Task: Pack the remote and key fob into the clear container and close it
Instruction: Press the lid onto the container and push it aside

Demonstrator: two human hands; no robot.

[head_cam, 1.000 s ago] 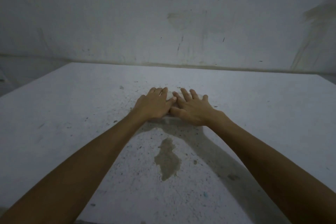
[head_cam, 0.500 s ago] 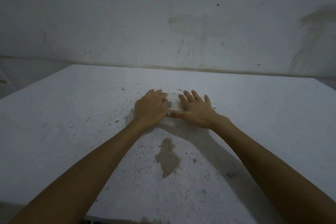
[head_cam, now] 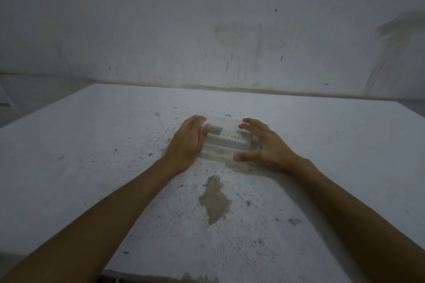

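A stained grey wall [head_cam: 207, 18] rose behind a wide white table [head_cam: 80, 156], its top speckled with dark flecks and marked by a brownish stain [head_cam: 215, 200] near the middle. Past that stain sat the clear container [head_cam: 226, 142], lid on, flat on the table between both hands. The left hand [head_cam: 189, 143] lay edge-on against the container's left end, fingers loosely extended, gripping nothing. The right hand [head_cam: 264, 145] was spread open at the right end, thumb near its front corner. Inside showed the pale remote [head_cam: 226, 136], lengthwise; the key fob could not be made out.
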